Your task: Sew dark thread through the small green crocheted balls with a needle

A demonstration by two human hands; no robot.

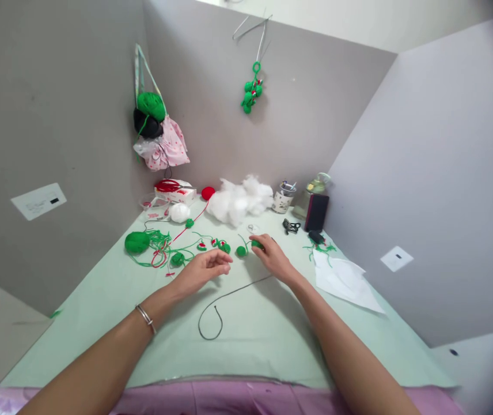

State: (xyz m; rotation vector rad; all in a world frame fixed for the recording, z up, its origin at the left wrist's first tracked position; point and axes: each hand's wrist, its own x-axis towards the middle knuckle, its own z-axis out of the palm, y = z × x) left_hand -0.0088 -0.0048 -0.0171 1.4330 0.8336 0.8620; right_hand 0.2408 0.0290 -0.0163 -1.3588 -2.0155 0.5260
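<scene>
My right hand [272,256] is closed around a small green crocheted ball [256,244], which shows partly at its fingertips. A second green ball [241,251] lies just left of those fingers, with a short yarn tail. My left hand [209,266] hovers over the table, fingers loosely bent and apart, with nothing in it. Beyond its fingertips are a green ball [226,248] and small red, white and green crocheted pieces [202,246]. A thin dark cord [229,293] curls on the table and runs under my right hand.
Green yarn [137,242] with tangled strands lies at left, near a white yarn ball [180,212]. White stuffing [240,202], a pen cup [283,199], a bottle [309,196] and a dark upright phone-like block [317,212] line the back. White paper [344,279] lies right.
</scene>
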